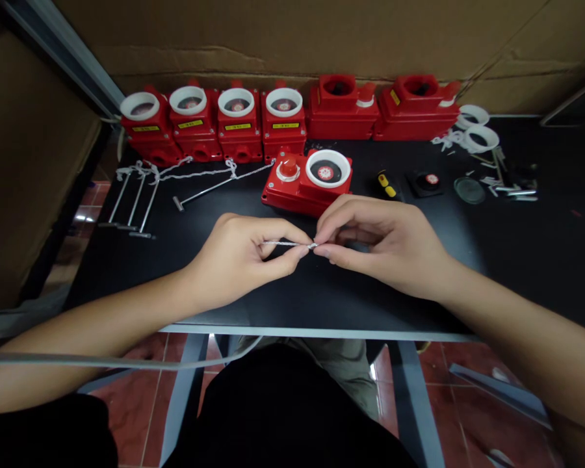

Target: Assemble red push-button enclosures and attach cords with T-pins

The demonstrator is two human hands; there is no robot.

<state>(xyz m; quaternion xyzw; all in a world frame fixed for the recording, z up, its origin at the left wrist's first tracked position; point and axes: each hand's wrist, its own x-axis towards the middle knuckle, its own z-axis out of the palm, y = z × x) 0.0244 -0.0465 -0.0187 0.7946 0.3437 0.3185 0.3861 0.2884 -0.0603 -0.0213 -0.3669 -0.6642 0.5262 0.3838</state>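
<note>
Both hands meet over the black table [517,260], just in front of a red alarm box [306,183] with a white ring and a red button. My left hand [244,257] pinches a thin white cord [285,244] between thumb and forefinger. My right hand [380,244] pinches the cord's other end, its fingertips touching those of the left. The cord runs level between the two hands.
Several red boxes [214,123] stand in a row along the back, against cardboard. Metal rods with white cords [136,201] lie at the left. A yellow-and-black tool [386,185], a round lens [468,190], white rings [478,130] and small screws lie at the right.
</note>
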